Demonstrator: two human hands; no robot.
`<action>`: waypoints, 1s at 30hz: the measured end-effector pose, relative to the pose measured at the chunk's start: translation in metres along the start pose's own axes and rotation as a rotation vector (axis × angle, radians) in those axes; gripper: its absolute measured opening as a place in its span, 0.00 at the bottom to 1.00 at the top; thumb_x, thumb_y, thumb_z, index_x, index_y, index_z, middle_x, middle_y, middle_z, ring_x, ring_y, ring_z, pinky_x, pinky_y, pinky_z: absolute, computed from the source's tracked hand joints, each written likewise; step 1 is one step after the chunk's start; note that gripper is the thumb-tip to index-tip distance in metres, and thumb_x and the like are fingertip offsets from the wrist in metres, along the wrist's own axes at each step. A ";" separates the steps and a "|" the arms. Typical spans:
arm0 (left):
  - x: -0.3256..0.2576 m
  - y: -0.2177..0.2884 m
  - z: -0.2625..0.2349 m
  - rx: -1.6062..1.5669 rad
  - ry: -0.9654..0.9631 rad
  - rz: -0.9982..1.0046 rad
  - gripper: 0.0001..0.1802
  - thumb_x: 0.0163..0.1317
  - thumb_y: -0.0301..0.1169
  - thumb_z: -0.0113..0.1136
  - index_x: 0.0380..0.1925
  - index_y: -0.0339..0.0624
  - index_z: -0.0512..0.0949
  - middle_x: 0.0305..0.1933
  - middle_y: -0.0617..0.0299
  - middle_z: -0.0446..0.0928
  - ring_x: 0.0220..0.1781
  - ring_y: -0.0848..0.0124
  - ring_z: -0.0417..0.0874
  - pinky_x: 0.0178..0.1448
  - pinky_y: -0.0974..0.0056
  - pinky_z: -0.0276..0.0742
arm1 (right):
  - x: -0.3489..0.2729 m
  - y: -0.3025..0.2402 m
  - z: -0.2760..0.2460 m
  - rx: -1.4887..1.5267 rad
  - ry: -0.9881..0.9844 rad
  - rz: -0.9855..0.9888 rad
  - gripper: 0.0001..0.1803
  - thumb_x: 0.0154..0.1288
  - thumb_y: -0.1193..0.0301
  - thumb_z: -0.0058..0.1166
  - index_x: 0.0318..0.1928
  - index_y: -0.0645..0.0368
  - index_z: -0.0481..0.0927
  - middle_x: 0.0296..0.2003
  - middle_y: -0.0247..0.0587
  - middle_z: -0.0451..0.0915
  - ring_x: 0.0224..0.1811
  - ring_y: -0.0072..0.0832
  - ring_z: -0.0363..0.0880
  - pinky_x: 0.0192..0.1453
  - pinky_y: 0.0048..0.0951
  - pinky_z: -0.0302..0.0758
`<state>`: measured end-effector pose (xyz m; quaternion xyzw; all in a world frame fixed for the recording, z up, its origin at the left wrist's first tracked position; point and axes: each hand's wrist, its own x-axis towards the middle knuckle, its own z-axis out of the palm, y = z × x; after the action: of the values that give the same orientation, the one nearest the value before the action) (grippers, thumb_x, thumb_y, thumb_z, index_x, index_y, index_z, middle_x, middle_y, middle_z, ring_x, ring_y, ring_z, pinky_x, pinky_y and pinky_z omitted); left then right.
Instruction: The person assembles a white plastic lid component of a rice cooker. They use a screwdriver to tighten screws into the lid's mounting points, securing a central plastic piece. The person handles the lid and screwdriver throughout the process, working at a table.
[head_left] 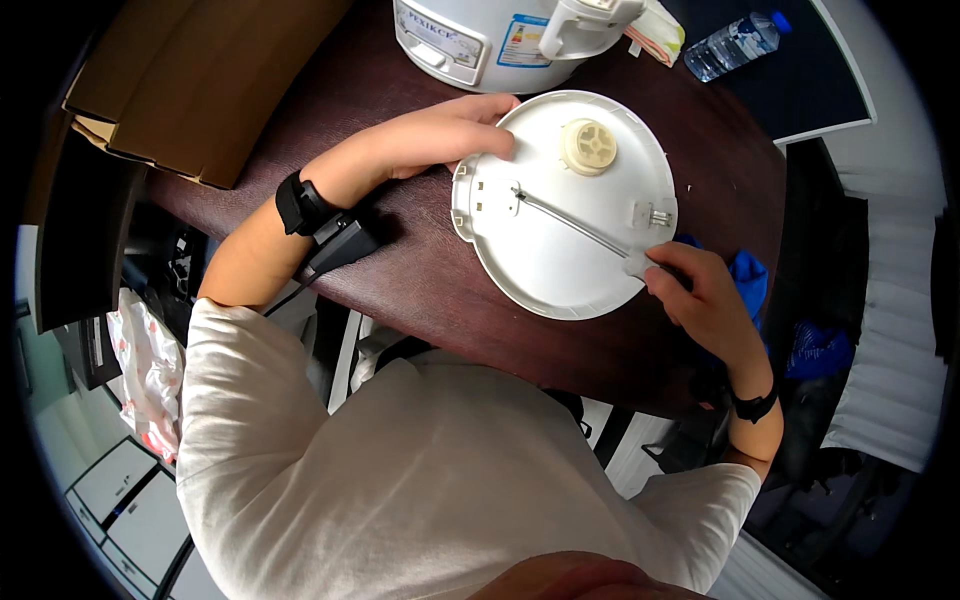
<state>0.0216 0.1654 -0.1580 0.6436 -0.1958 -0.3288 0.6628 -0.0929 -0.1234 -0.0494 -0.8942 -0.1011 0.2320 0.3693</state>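
A round white rice cooker lid (560, 255) is turned with its inner side up above the dark red table. My left hand (472, 132) grips its upper left rim, thumb on the inside face. In my right hand (695, 290) is a screwdriver (578, 229), pinched by its pale handle at the lid's lower right edge. Its long metal shaft slants across the lid to a small plate (508, 198) near the hinge tabs, where the tip appears to touch. A beige round cap (588, 147) sits on the lid's upper part.
Beyond the lid stands the white rice cooker body (490, 55). A folded cloth (658, 35) and a water bottle (735, 47) lie to its right. The cardboard box (200, 85) fills the far left. A black device (345, 248) rests by my left forearm, blue fabric (748, 278) by my right hand.
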 end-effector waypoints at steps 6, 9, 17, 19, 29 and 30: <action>-0.008 0.010 0.006 -0.044 -0.060 -0.096 0.28 0.55 0.25 0.52 0.59 0.37 0.65 0.49 0.61 0.75 0.51 0.78 0.76 0.55 0.70 0.73 | -0.001 -0.009 -0.003 -0.035 -0.019 0.054 0.13 0.67 0.68 0.53 0.40 0.69 0.79 0.24 0.39 0.76 0.23 0.21 0.68 0.28 0.24 0.64; -0.007 0.004 0.004 -0.049 -0.079 -0.047 0.28 0.55 0.24 0.52 0.58 0.38 0.62 0.49 0.62 0.74 0.51 0.78 0.74 0.56 0.70 0.72 | 0.000 -0.014 -0.004 -0.041 -0.048 0.080 0.13 0.68 0.68 0.52 0.40 0.68 0.79 0.23 0.38 0.75 0.23 0.20 0.67 0.27 0.24 0.63; -0.008 0.002 0.008 -0.019 -0.063 0.025 0.29 0.54 0.28 0.56 0.57 0.38 0.60 0.46 0.59 0.73 0.46 0.75 0.76 0.46 0.71 0.74 | -0.001 -0.029 -0.003 -0.070 -0.063 0.131 0.13 0.69 0.68 0.51 0.40 0.68 0.80 0.23 0.40 0.76 0.23 0.22 0.68 0.28 0.24 0.64; -0.008 0.000 0.009 -0.017 -0.041 0.066 0.30 0.54 0.30 0.58 0.57 0.37 0.61 0.45 0.56 0.74 0.45 0.73 0.78 0.44 0.71 0.76 | -0.001 -0.041 -0.006 -0.139 -0.074 0.096 0.13 0.68 0.68 0.51 0.40 0.68 0.80 0.22 0.44 0.77 0.22 0.25 0.71 0.27 0.26 0.65; -0.016 0.011 0.010 0.080 -0.051 0.045 0.34 0.52 0.23 0.56 0.60 0.34 0.57 0.51 0.54 0.73 0.53 0.70 0.75 0.56 0.67 0.72 | 0.019 -0.106 -0.016 -0.621 -0.052 -0.006 0.09 0.60 0.73 0.57 0.38 0.64 0.76 0.24 0.49 0.77 0.24 0.41 0.76 0.31 0.33 0.71; -0.016 0.011 0.011 0.078 -0.059 0.036 0.34 0.52 0.21 0.54 0.61 0.35 0.57 0.51 0.57 0.72 0.53 0.73 0.74 0.56 0.68 0.72 | 0.021 -0.112 -0.013 -0.621 -0.015 -0.016 0.10 0.58 0.73 0.59 0.38 0.64 0.75 0.25 0.49 0.77 0.25 0.40 0.76 0.31 0.33 0.71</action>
<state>0.0049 0.1686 -0.1436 0.6553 -0.2394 -0.3275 0.6372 -0.0694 -0.0447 0.0308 -0.9617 -0.1768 0.1936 0.0797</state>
